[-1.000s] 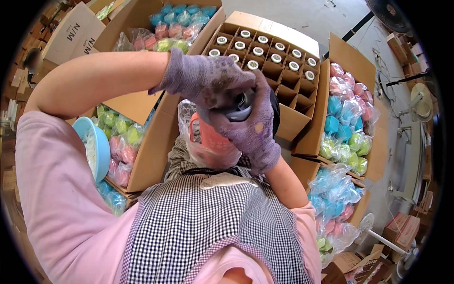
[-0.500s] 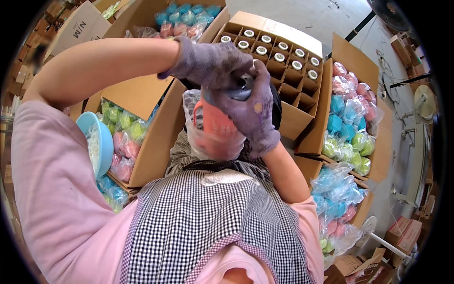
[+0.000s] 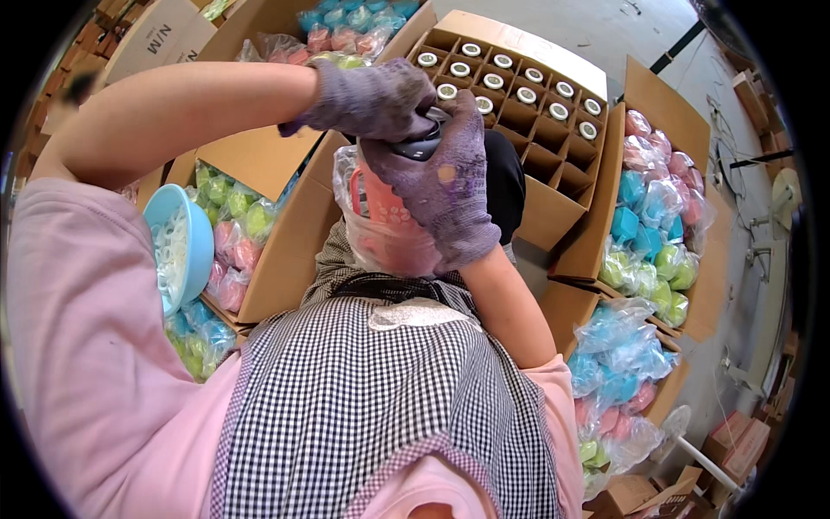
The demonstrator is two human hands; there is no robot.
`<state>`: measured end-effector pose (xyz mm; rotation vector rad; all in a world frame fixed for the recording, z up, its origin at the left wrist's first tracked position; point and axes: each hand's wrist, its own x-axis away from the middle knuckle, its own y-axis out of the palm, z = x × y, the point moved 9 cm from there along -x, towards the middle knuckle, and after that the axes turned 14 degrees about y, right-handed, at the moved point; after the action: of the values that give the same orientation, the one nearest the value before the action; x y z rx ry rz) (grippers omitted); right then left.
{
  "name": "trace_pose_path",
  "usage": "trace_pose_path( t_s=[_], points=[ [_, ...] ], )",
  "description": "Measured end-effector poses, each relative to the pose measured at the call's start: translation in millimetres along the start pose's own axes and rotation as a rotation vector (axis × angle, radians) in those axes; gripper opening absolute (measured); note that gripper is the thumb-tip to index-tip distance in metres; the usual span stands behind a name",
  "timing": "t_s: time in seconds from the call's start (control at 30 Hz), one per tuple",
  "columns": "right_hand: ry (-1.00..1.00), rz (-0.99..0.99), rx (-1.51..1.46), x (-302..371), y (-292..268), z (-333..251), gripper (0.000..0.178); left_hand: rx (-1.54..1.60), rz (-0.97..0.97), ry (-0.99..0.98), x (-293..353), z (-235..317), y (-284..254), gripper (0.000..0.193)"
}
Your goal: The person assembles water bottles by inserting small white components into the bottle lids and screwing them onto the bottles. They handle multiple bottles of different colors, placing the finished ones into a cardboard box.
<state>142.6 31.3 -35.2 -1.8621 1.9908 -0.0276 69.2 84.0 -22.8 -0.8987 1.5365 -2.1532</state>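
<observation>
A coral-coloured bottle (image 3: pixel 389 216) stands tilted in front of my lap, with clear plastic bag (image 3: pixel 344 177) around its lower part. At its top is a dark, glossy lid (image 3: pixel 418 147), mostly covered by my fingers. Wearing a stained purple-grey knit glove, my left hand (image 3: pixel 373 99) is closed over the lid from above. The same kind of glove covers my right hand (image 3: pixel 450 186), which wraps round the upper bottle beside the lid, thumb up near the left fingers. Small details between the fingertips are hidden.
Ahead stands a divided carton (image 3: pixel 540 195) holding several white-capped items. Open cartons of bagged blue, pink and green pieces (image 3: pixel 661 212) flank me on both sides. A light-blue basin (image 3: pixel 204 251) of translucent rings sits at left. A fan stand (image 3: pixel 679 43) rises far right.
My hands have shifted slightly left relative to the cartons, and more of the dark lid shows. The cartons sit a little further right in the picture.
</observation>
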Motion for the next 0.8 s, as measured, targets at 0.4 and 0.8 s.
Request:
trace_pose_path(
  t_s=[0.4,0.8],
  points=[
    [0.112,0.050,0.090,-12,-26,15,0.088,-0.249,0.034,0.395,-23,71,-64,0.034],
    [-0.589,-0.695,0.455,-23,-78,-23,0.088,1.441,0.670,0.203,26,30,113,0.053]
  ],
)
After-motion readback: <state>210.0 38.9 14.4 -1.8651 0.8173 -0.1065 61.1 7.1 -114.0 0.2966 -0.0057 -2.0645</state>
